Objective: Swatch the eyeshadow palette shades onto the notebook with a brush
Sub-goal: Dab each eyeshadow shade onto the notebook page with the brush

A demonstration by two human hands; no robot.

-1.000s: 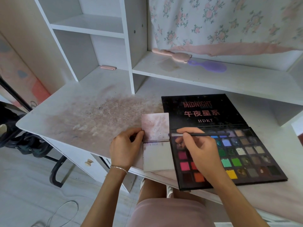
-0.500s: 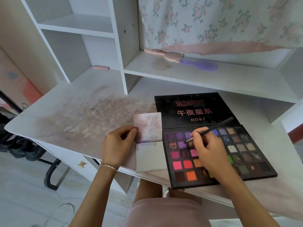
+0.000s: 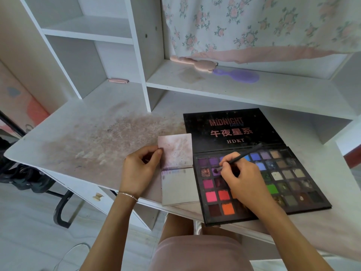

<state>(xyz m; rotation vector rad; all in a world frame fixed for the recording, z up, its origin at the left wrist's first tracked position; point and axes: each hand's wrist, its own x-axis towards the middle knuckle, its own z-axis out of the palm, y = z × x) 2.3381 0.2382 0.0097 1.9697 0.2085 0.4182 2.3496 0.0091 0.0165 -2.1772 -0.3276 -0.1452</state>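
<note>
A black eyeshadow palette [image 3: 289, 178] lies open on the white desk, its lid flat behind it and many coloured pans showing. My right hand [image 3: 244, 182] pinches a thin dark brush [image 3: 244, 155], whose tip touches a purple pan [image 3: 215, 171] in the palette's upper left. A small notebook [image 3: 178, 184] lies open just left of the palette, with faint swatches along the top of its lower page. My left hand [image 3: 139, 169] pinches the left edge of the notebook's upper page.
The desk [image 3: 88, 141] is stained with powder left of the notebook. A shelf behind holds a pink brush [image 3: 193, 63] and a purple hairbrush [image 3: 239, 75]. A pink clip [image 3: 117, 80] lies in the left cubby. Floral cloth hangs above. My knees sit under the desk edge.
My right hand turned the brush from lying level above the palette to pointing down-left, and its tip came down onto the purple pan. My left hand stayed at the notebook.
</note>
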